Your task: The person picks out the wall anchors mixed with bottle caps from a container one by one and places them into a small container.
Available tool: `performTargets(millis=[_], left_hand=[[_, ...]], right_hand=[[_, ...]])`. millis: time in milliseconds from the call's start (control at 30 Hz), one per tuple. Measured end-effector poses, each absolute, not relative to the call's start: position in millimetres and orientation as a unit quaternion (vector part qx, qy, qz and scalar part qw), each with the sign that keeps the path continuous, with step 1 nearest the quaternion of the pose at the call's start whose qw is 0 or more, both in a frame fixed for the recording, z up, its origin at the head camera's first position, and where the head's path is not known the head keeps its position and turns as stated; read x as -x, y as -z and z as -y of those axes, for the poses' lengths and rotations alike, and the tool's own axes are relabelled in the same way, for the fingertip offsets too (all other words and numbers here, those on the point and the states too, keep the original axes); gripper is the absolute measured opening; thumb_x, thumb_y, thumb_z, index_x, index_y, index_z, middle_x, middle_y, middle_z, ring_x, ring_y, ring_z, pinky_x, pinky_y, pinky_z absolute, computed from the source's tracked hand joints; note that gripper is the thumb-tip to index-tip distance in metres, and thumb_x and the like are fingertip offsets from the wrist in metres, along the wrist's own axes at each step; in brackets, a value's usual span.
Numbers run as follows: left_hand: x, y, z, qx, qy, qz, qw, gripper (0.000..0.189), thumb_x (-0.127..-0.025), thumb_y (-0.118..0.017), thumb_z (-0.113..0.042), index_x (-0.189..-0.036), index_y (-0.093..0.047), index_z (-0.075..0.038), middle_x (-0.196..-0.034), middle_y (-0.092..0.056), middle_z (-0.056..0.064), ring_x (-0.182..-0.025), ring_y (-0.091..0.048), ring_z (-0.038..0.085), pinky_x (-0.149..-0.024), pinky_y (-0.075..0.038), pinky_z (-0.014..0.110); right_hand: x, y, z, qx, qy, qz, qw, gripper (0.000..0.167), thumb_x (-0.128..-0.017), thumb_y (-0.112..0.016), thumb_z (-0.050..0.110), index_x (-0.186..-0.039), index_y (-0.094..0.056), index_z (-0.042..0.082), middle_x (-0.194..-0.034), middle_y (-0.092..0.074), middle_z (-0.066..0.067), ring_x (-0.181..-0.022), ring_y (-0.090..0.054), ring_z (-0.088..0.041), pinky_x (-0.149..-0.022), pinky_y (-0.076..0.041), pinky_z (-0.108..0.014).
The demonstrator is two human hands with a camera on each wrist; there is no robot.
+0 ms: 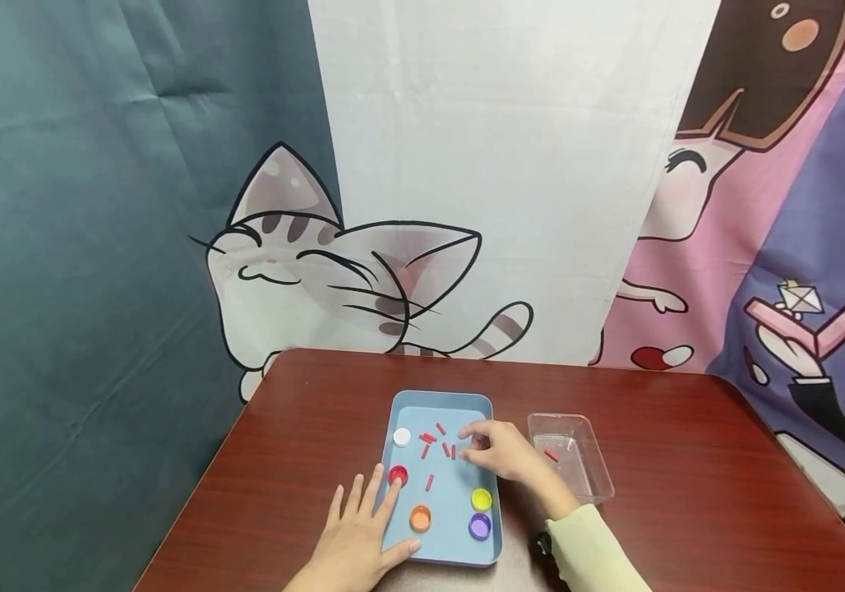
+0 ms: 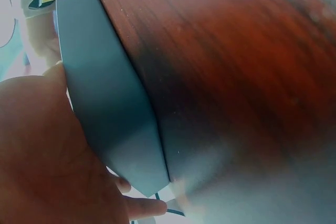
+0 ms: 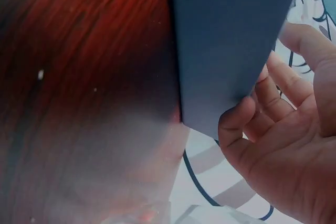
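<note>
A light blue tray point(image 1: 445, 552) lies on the table with several short red sticks point(image 1: 430, 483) scattered in it. My left hand point(image 1: 352, 538) lies spread across the tray's left edge. Its index fingertip is at the red round cap point(image 1: 398, 474), and its thumb reaches over the front left corner. Over the right rim is my right hand point(image 1: 500, 448), thumb and index finger bent but apart, with nothing visible between them. Red sticks lie just left of its fingertips. The right wrist view shows that hand point(image 3: 283, 124) beside the tray's outer wall point(image 3: 226, 45), some fingertips hidden behind it.
Also in the tray are a white cap point(image 1: 402, 437), an orange cap point(image 1: 420, 518), a yellow cap point(image 1: 481, 499) and a purple cap point(image 1: 479, 526). Right of it stands a clear plastic box point(image 1: 591, 464) holding a red stick point(image 1: 551, 455). A printed curtain point(image 1: 511, 164) hangs behind the table.
</note>
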State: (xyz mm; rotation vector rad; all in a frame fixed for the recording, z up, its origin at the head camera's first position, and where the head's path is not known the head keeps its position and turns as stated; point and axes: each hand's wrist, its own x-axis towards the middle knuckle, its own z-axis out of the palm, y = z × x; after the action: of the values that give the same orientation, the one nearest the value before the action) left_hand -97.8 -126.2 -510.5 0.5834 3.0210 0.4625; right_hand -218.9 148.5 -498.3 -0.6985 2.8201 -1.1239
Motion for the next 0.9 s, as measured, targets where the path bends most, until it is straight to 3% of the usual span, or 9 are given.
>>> performTargets(millis=[433, 900], left_hand=[[98, 510, 126, -0.185, -0.155, -0.97, 0.019, 0.089, -0.091, -0.052, -0.073, -0.155, -0.043, -0.012, -0.164, -0.026, 0.019, -0.144, -0.032, 0.051, -0.113, -0.019, 0.071], [98, 510, 127, -0.184, -0.147, -0.972, 0.023, 0.089, -0.091, -0.051, -0.073, -0.156, -0.041, -0.013, -0.165, -0.026, 0.019, -0.145, -0.032, 0.05, -0.114, -0.019, 0.071]], right_hand=[[226, 513, -136, 0.242, 0.303, -0.922, 0.016, 0.022, -0.085, -0.082, 0.017, -0.104, -0.075, 0.01, -0.067, -0.056, 0.011, -0.059, -0.048, -0.003, -0.053, -0.042, -0.023], [229, 515, -130, 0.214, 0.25, -0.944, 0.016, 0.029, -0.079, -0.087, 0.026, -0.103, -0.075, 0.014, -0.071, -0.058, 0.009, -0.062, -0.049, -0.008, -0.053, -0.041, -0.025]])
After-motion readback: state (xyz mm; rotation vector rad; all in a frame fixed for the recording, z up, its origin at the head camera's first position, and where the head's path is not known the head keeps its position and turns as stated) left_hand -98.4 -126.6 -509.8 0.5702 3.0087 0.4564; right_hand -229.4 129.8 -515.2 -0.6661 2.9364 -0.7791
